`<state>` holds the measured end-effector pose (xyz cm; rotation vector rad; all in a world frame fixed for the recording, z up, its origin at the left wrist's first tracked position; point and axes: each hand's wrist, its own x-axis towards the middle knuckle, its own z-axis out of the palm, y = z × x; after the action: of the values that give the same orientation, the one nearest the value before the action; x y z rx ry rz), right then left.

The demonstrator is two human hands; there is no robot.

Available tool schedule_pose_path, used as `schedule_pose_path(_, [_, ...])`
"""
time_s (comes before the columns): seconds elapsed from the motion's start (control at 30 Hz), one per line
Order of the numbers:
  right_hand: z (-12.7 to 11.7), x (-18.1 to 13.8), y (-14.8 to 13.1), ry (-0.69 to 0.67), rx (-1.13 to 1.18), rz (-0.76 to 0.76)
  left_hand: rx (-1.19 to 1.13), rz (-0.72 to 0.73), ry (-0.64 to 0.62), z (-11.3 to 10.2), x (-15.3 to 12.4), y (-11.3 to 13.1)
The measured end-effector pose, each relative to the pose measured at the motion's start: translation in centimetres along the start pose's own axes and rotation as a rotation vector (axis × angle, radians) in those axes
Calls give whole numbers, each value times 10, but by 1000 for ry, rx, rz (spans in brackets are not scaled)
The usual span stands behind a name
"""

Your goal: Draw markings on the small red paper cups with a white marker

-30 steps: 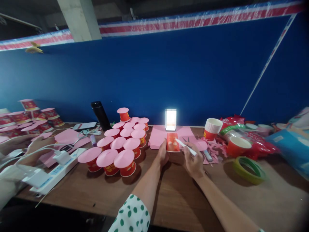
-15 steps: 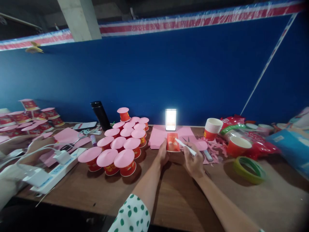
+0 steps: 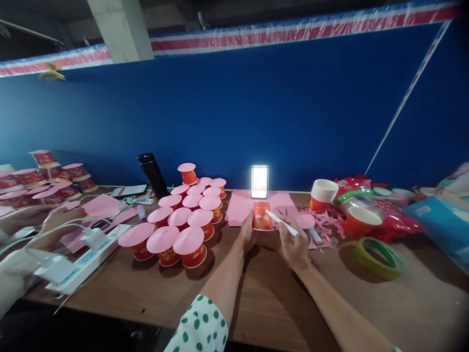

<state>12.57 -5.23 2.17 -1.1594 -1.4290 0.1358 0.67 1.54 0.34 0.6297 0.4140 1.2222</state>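
Note:
A red paper cup [image 3: 262, 218] with a printed pattern is upside down in front of me, its white rim at the bottom. Around its left side my left hand [image 3: 248, 235] is closed. My right hand [image 3: 294, 245] pinches a white pen [image 3: 287, 226], whose tip meets or nearly meets the cup's right side; I cannot tell which. Behind the cup lie pink paper sheets [image 3: 234, 208] and an upright phone [image 3: 259, 180] with a bright screen. Dark scissor blades [image 3: 283, 211] show just beyond the pen.
At left stand several red cups topped with pink discs [image 3: 188, 239], a black flask [image 3: 153, 176] and a white power strip [image 3: 86, 266]. Another person's hand [image 3: 62, 220] is at far left. At right are stacked cups [image 3: 322, 195], pink scraps [image 3: 326, 227] and a tape roll [image 3: 379, 259].

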Motion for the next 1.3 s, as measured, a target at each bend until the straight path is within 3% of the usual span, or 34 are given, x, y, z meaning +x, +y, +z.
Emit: schedule_pose_path(1.3, [-1,0,0,-28,66,46,-6,-18,32,0,0,0])
